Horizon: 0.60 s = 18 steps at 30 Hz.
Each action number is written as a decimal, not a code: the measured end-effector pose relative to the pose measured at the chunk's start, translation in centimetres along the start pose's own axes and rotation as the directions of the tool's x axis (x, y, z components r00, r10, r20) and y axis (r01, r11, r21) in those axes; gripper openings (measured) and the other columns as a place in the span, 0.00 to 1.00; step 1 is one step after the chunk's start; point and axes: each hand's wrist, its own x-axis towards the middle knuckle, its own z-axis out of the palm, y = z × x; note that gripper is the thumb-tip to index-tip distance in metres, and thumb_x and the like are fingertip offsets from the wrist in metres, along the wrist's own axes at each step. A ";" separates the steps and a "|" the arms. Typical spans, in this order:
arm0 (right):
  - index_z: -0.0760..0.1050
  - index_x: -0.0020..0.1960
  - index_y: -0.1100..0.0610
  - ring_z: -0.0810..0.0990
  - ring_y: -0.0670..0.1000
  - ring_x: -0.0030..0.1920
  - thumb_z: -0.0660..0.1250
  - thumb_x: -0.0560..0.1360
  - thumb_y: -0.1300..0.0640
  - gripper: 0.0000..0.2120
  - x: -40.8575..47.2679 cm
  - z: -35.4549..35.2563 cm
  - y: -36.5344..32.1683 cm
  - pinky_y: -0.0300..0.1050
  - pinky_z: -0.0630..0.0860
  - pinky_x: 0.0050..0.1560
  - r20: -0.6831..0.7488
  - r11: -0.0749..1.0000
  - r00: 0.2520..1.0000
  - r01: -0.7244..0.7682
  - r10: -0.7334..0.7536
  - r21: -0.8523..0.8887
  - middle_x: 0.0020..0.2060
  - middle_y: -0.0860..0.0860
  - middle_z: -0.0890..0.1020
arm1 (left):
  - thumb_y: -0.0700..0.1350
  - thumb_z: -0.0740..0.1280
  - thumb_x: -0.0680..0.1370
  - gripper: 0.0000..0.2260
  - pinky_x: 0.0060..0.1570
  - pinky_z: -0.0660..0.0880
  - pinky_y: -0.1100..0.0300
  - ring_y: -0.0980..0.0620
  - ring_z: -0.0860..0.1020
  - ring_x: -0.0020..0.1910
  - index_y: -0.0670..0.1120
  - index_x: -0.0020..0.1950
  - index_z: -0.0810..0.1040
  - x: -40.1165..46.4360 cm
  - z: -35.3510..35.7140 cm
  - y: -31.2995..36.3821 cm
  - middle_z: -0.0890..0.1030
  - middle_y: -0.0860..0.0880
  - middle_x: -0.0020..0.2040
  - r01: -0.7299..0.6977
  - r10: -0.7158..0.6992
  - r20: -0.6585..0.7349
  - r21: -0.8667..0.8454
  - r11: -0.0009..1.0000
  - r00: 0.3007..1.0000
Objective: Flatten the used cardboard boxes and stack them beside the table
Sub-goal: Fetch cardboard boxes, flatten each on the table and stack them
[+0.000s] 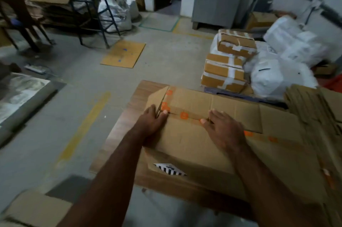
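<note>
both hands, left hand (154, 121) and right hand (223, 130), press flat, fingers straight, on the cardboard box (185, 143).

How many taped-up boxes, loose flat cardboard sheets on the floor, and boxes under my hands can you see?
Taped-up boxes, stacked on the right: 2
Flat cardboard sheets lying on the floor: 1
Boxes on the table under both hands: 1
Total: 4

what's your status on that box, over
Left hand and right hand flat on cardboard box, fingers at taped seam. Box not yet flattened. Flattened stack alongside.
</note>
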 end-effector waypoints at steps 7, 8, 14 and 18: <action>0.75 0.70 0.50 0.74 0.58 0.66 0.48 0.84 0.35 0.28 -1.7 -3.1 -2.7 0.55 0.66 0.65 0.019 0.989 0.990 -0.135 0.136 -0.059 0.67 0.53 0.77 | 0.62 0.51 0.85 0.30 0.76 0.58 0.47 0.42 0.61 0.79 0.49 0.83 0.55 -0.7 -1.3 0.2 0.59 0.43 0.82 -0.197 0.195 -0.031 -0.137 0.971 0.980; 0.77 0.68 0.50 0.76 0.58 0.64 0.48 0.84 0.36 0.28 -1.8 -3.8 -2.9 0.55 0.66 0.64 0.008 0.988 0.988 -0.152 0.152 -0.012 0.64 0.54 0.79 | 0.61 0.50 0.85 0.28 0.75 0.59 0.47 0.42 0.62 0.78 0.50 0.83 0.57 -0.9 -2.1 0.9 0.61 0.43 0.81 -0.236 0.231 -0.048 -0.175 0.956 0.972; 0.84 0.50 0.57 0.83 0.57 0.49 0.51 0.84 0.37 0.31 -5.1 -9.8 -2.2 0.52 0.77 0.55 -0.189 0.945 0.966 -0.113 0.176 0.306 0.45 0.54 0.86 | 0.68 0.42 0.82 0.36 0.69 0.57 0.42 0.41 0.64 0.76 0.48 0.73 0.75 -2.4 -7.7 3.0 0.72 0.41 0.74 -0.174 0.247 0.143 -0.391 0.904 0.958; 0.81 0.40 0.49 0.78 0.46 0.41 0.64 0.81 0.39 0.18 -9.4 -12.9 -2.3 0.44 0.70 0.44 0.055 0.964 0.998 0.002 -0.017 0.266 0.36 0.42 0.79 | 0.56 0.52 0.86 0.22 0.58 0.70 0.63 0.41 0.68 0.72 0.45 0.71 0.74 -3.2 -6.2 4.4 0.75 0.43 0.68 -0.280 0.321 0.205 -0.206 0.938 0.925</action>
